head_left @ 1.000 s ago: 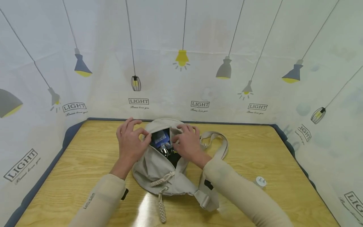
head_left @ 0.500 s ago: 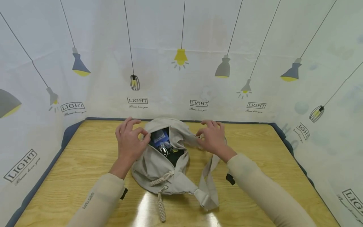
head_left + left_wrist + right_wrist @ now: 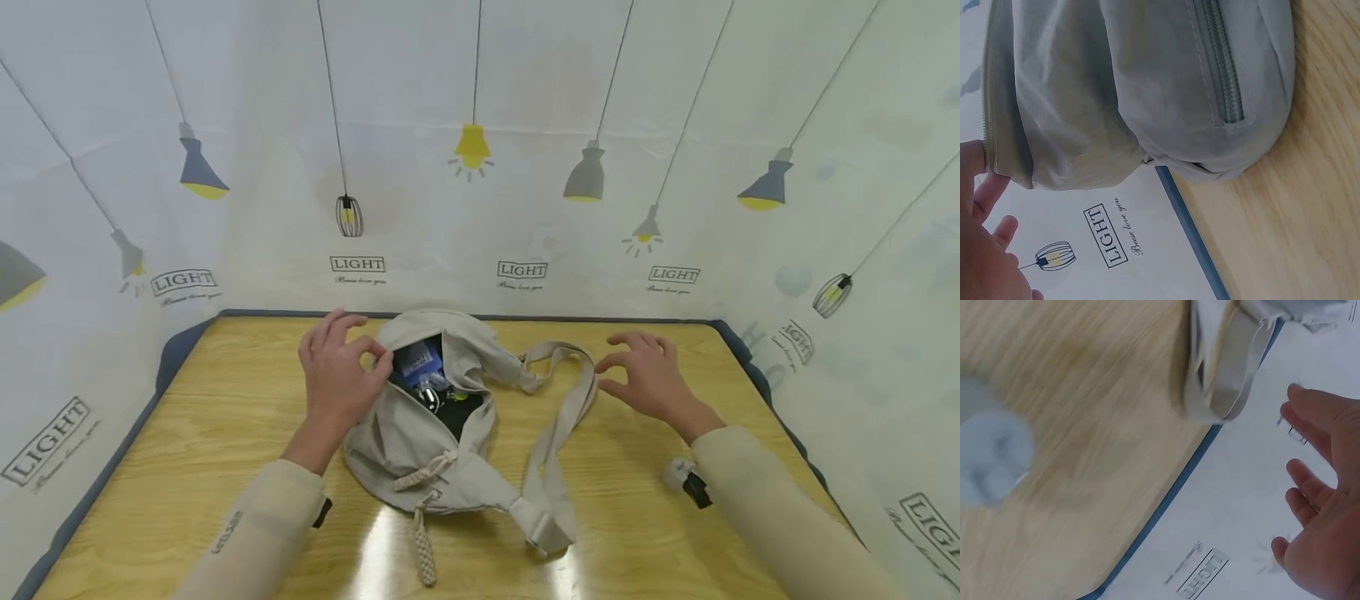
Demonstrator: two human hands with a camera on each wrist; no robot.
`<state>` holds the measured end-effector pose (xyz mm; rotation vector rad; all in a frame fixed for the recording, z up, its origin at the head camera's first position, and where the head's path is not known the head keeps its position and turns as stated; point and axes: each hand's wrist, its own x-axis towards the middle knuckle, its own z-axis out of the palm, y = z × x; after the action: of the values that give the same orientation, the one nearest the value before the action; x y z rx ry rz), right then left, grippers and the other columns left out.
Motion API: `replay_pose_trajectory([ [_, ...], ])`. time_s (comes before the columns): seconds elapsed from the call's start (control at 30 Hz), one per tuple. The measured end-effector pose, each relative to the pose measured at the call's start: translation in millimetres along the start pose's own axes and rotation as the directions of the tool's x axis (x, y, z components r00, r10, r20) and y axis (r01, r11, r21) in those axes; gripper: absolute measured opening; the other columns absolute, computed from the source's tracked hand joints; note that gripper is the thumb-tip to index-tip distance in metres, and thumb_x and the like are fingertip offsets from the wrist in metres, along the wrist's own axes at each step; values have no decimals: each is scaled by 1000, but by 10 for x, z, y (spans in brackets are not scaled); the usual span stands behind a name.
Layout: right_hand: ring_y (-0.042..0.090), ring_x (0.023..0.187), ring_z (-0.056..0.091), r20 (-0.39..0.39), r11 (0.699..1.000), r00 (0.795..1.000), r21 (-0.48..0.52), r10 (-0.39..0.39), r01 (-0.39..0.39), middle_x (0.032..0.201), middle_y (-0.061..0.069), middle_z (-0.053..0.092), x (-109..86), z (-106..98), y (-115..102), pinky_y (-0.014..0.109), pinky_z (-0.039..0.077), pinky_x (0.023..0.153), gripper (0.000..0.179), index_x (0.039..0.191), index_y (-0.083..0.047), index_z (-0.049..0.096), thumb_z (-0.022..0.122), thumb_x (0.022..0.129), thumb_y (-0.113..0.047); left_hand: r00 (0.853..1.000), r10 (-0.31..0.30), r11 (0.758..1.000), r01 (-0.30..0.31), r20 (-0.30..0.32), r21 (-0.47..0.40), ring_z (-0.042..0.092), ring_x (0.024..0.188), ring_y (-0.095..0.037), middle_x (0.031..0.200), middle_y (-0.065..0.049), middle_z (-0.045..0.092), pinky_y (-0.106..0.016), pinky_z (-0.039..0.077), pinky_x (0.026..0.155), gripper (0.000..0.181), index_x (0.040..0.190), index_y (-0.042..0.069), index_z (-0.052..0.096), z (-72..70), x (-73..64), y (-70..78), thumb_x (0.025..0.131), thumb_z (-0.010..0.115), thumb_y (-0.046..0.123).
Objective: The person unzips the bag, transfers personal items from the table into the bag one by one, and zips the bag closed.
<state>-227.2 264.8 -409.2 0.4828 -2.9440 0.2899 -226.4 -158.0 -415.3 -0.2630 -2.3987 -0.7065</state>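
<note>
A grey-beige sling bag lies on the table with its main zip undone. My left hand pinches the left edge of the opening between thumb and index finger; in the left wrist view the fingertips grip the bag's zipped edge. Inside the bag show a blue packet, a shiny silver piece and dark contents. My right hand is off to the right, just beyond the bag's strap, fingers loosely bent and holding nothing. A white round plug adapter with prongs sits below the right wrist.
The wooden table has a dark blue edge at the back. Behind it hangs a white sheet printed with lamps. Braided cord pulls hang from the bag toward the near side.
My right hand has let go of the right side of the opening and moved right, past the strap. The left hand keeps its pinch on the edge.
</note>
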Motion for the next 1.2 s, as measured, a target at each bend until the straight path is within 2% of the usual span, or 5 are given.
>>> replay_pose_trajectory([
  [0.17,44,129,40,1,1000,1000,9,-7,7,137,17,52,-220,-68,242,68,22,100,19,101,-19,76,75,84,-26,1000,3,1000,-3,1,2,36,138,-34,126,-11,59,-58,20,111,16,72,9,72,-4,-5,15,82,73,21],
  [0.4,45,130,38,46,998,999,59,27,-30,136,19,52,-501,-97,525,69,21,99,23,104,-18,75,75,84,-27,1000,9,1000,-9,-5,-10,37,137,-34,125,-11,60,-58,20,110,16,71,10,72,4,-15,8,82,72,21],
  [0.6,48,127,39,91,992,995,109,48,-58,134,20,53,-699,-73,703,69,23,95,28,108,-18,74,72,86,-36,1000,16,1000,-17,-18,-17,37,137,-34,125,-11,60,-59,20,110,15,70,10,72,16,-12,-10,81,74,20],
  [0.83,48,126,43,145,980,986,168,79,-103,134,19,54,-933,-10,807,68,27,90,38,113,-17,73,69,87,-44,999,22,999,-23,-24,-34,37,136,-35,125,-12,60,-59,20,110,15,71,9,73,27,-20,-12,82,74,20],
  [1.2,47,122,48,196,978,979,182,63,-99,132,18,57,-1142,99,847,71,33,88,43,114,-18,72,75,80,-44,999,22,999,-23,-24,-33,37,137,-36,125,-13,59,-59,20,110,14,71,10,72,38,-32,-21,82,73,19],
])
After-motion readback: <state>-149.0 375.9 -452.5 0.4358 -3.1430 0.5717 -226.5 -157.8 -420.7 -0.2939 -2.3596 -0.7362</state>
